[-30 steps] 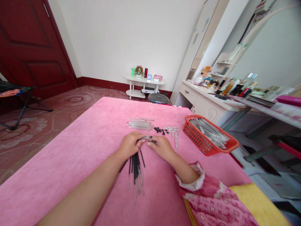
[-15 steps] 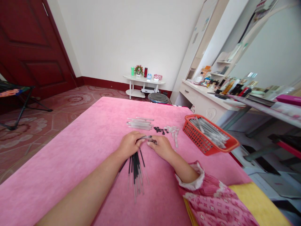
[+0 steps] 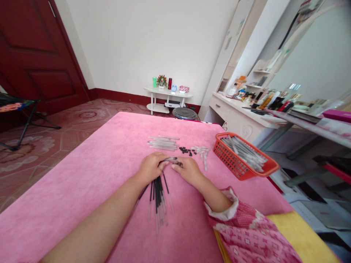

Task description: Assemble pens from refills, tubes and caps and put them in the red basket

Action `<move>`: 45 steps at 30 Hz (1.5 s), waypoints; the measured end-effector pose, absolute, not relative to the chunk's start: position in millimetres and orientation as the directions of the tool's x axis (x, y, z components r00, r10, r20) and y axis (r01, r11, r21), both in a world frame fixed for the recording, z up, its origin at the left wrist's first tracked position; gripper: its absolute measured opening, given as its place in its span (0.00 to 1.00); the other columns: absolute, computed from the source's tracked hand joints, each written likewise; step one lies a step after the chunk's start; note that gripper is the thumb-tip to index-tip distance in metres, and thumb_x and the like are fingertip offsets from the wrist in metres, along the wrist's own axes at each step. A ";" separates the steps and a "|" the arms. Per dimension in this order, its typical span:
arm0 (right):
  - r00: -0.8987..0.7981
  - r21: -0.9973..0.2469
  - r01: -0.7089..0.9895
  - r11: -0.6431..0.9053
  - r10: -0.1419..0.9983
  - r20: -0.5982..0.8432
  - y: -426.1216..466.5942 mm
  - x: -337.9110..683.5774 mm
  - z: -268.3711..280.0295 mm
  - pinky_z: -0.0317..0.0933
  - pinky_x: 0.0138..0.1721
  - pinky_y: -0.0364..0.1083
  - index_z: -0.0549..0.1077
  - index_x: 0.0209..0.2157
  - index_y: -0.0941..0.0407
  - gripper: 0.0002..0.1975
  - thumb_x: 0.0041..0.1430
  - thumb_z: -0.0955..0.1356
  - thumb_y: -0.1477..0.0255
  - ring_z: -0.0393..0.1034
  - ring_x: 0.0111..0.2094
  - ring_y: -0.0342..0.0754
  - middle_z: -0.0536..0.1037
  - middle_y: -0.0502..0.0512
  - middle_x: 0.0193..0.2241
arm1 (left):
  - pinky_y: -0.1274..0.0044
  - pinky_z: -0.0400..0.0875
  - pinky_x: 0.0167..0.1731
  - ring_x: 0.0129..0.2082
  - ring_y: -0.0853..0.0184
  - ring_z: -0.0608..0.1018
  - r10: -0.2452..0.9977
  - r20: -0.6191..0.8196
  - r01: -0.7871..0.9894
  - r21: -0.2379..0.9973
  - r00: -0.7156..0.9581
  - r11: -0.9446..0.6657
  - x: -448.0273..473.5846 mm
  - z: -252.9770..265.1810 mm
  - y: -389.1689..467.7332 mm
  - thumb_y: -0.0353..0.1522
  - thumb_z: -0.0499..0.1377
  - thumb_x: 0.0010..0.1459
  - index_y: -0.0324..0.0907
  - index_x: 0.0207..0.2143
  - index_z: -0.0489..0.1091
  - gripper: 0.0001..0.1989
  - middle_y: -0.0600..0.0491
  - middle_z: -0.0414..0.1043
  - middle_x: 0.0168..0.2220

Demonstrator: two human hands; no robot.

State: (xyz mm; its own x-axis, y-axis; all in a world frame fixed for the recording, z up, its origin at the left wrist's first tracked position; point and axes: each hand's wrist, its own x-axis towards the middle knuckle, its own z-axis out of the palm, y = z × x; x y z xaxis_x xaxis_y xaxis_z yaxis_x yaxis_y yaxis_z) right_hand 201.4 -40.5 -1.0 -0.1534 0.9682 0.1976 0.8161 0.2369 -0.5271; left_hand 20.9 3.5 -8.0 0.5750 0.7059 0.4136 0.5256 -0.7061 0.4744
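Note:
A pen [image 3: 170, 159] with a clear barrel and a dark end lies between both hands. My left hand [image 3: 150, 168] is closed on its barrel. The closed fingers of my right hand [image 3: 188, 168] pinch at its dark end; a small dark piece shows by the right fingertips, too small to make out. Several black ink refills [image 3: 157, 197] fan out on the pink cloth below my left hand, their upper ends hidden by it. Just beyond the hands lie a row of clear pen barrels [image 3: 163, 143], small black plugs [image 3: 187, 150] and clear pen caps [image 3: 202, 153].
An orange plastic basket [image 3: 233, 163] full of pens stands at the right edge of the table covered with pink cloth [image 3: 82, 182]. Yellow fabric [image 3: 298, 237] lies at the lower right. Farther right is a dresser [image 3: 241, 120] crowded with bottles.

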 end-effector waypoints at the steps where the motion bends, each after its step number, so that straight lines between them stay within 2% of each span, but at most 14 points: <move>1: -0.155 -0.525 0.817 0.239 0.968 0.200 -40.6 201.4 -1.0 0.49 0.26 0.40 0.75 0.30 0.56 0.07 0.53 0.66 0.69 0.65 0.25 0.42 0.76 0.49 0.24 | 0.76 0.64 0.35 0.33 0.66 0.72 0.706 0.413 0.526 0.474 0.576 -0.706 20.9 -8.0 3.5 0.31 0.54 0.57 0.44 0.38 0.74 0.10 0.51 0.72 0.31; 26: -0.161 -0.504 0.828 0.246 0.965 0.205 -39.5 201.4 -3.0 0.46 0.24 0.40 0.75 0.28 0.56 0.08 0.54 0.65 0.68 0.64 0.23 0.42 0.74 0.49 0.22 | 0.76 0.63 0.34 0.33 0.66 0.72 0.690 0.418 0.503 0.478 0.591 -0.720 20.6 -8.9 3.8 0.31 0.53 0.58 0.43 0.38 0.74 0.10 0.51 0.72 0.31; 45: -0.162 -0.505 0.828 0.245 0.966 0.202 -41.0 199.9 0.8 0.48 0.26 0.40 0.74 0.28 0.57 0.07 0.54 0.66 0.69 0.64 0.24 0.42 0.74 0.49 0.23 | 0.76 0.64 0.35 0.33 0.66 0.72 0.695 0.411 0.497 0.494 0.590 -0.714 20.8 -8.5 4.9 0.30 0.54 0.57 0.43 0.38 0.74 0.10 0.51 0.73 0.31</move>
